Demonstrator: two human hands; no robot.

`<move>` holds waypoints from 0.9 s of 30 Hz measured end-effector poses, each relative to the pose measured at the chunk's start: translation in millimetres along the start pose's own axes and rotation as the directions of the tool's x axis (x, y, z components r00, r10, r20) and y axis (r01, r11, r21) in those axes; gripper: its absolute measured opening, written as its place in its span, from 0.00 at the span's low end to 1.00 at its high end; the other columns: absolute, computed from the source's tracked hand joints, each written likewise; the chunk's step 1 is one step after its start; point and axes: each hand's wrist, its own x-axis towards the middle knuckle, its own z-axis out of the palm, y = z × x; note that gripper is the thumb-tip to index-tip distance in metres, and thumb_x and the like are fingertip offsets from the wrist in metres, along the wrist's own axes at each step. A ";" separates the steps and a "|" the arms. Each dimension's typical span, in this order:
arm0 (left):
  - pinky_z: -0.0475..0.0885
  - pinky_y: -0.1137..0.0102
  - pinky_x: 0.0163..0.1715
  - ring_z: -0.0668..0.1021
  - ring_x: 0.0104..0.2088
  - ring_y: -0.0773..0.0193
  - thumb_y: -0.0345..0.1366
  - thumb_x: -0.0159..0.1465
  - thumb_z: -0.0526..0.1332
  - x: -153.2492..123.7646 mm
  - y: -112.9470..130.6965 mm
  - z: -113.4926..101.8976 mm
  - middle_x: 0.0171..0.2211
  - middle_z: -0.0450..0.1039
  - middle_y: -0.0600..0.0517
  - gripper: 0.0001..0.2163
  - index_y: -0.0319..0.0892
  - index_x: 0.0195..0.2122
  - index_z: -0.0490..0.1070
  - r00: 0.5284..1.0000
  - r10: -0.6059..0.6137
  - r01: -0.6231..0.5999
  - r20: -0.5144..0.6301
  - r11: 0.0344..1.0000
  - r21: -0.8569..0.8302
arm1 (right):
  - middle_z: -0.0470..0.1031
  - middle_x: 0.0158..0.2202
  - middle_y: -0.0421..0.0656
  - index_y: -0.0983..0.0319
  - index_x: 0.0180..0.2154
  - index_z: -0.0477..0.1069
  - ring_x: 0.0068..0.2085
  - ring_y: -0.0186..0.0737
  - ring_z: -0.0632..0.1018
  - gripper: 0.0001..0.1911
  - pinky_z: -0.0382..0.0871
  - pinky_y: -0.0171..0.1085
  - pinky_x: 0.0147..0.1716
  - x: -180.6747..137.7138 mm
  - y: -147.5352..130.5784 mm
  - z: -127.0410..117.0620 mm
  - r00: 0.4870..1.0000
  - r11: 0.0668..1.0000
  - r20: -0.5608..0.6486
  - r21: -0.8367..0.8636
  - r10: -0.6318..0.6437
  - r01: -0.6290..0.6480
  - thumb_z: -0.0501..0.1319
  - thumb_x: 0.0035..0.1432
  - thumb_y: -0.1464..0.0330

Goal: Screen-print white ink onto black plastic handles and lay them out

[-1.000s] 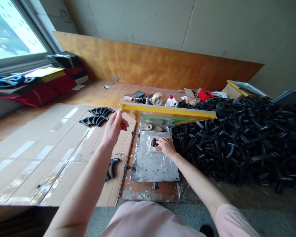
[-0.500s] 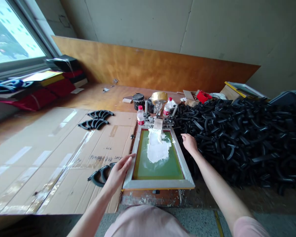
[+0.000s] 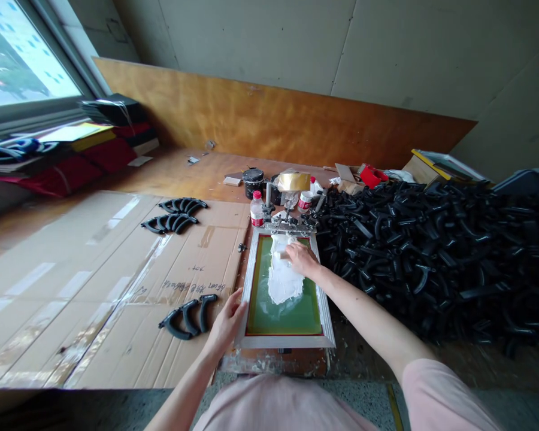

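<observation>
White paste [image 3: 285, 288] covers the middle of a green mesh [image 3: 260, 320], stretched in a metal frame [image 3: 287, 342] lying directly before the person, its far end beneath a clamp assembly [image 3: 291, 227]. Within the paste, toward that far end, the right hand [image 3: 302, 258] is closed around a pale block [image 3: 280, 255]. By the frame's near left edge rests the left hand [image 3: 228, 320], fingers loosely bent; whether it grips or merely steadies, I cannot tell.

Uneven pressure on the block could leave the paste streaked, and a nudge from the left hand might shift the frame sideways. Too wide a sweep could push paste onto the rim or the fingers (they are already very close to it).

Taped cardboard [image 3: 94, 299] covers the left of the wooden worktop [image 3: 170, 167], with black curved pieces [image 3: 191, 317] set out in groups; a large black heap [image 3: 413, 263] fills the right. Behind stand an orange-brown board [image 3: 273, 117] and a grey wall [image 3: 251, 36], with daylight entering through a window [image 3: 22, 54] at upper left.
</observation>
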 end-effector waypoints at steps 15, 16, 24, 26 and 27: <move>0.71 0.69 0.31 0.77 0.30 0.59 0.54 0.57 0.60 -11.9 26.1 -0.8 0.29 0.75 0.52 0.32 0.41 0.58 0.62 1.000 -0.012 0.016 0.027 0.989 -0.144 | 0.72 0.37 0.47 0.64 0.35 0.71 0.42 0.44 0.69 0.09 0.64 0.40 0.43 -34.0 -10.8 5.5 0.975 0.988 -0.158 -0.016 -0.153 0.153 0.55 0.56 0.80; 0.71 0.69 0.30 0.77 0.29 0.60 0.54 0.57 0.60 -11.8 26.4 -0.7 0.29 0.75 0.52 0.32 0.41 0.58 0.63 0.999 -0.016 0.020 0.029 0.989 -0.143 | 0.73 0.36 0.47 0.64 0.35 0.71 0.42 0.44 0.70 0.08 0.64 0.40 0.42 -38.4 -10.9 3.5 0.973 0.983 -0.141 -0.002 -0.183 0.185 0.56 0.57 0.79; 0.70 0.72 0.28 0.78 0.30 0.61 0.52 0.57 0.62 -18.2 49.4 -11.9 0.30 0.76 0.53 0.33 0.44 0.61 0.59 0.997 -0.024 0.037 0.071 0.980 -0.194 | 0.76 0.43 0.44 0.54 0.56 0.66 0.43 0.44 0.74 0.25 0.66 0.38 0.41 33.1 11.4 -40.9 0.993 0.989 -0.081 0.133 0.081 -0.070 0.64 0.57 0.65; 0.69 0.73 0.27 0.77 0.29 0.62 0.53 0.57 0.62 -23.3 72.5 -17.7 0.31 0.76 0.53 0.32 0.44 0.60 0.62 0.996 -0.030 0.049 0.085 0.969 -0.241 | 0.75 0.46 0.46 0.53 0.60 0.62 0.43 0.44 0.75 0.30 0.67 0.38 0.39 46.2 31.4 -52.7 0.977 0.965 -0.081 0.191 0.196 -0.177 0.64 0.57 0.61; 0.69 0.73 0.26 0.76 0.29 0.63 0.54 0.57 0.62 -24.7 86.2 -20.2 0.31 0.76 0.53 0.31 0.44 0.58 0.65 0.997 -0.023 0.043 0.078 0.962 -0.269 | 0.75 0.46 0.47 0.53 0.60 0.61 0.42 0.43 0.75 0.29 0.68 0.38 0.39 46.6 45.2 -58.4 0.964 0.947 -0.104 0.238 0.245 -0.215 0.62 0.58 0.60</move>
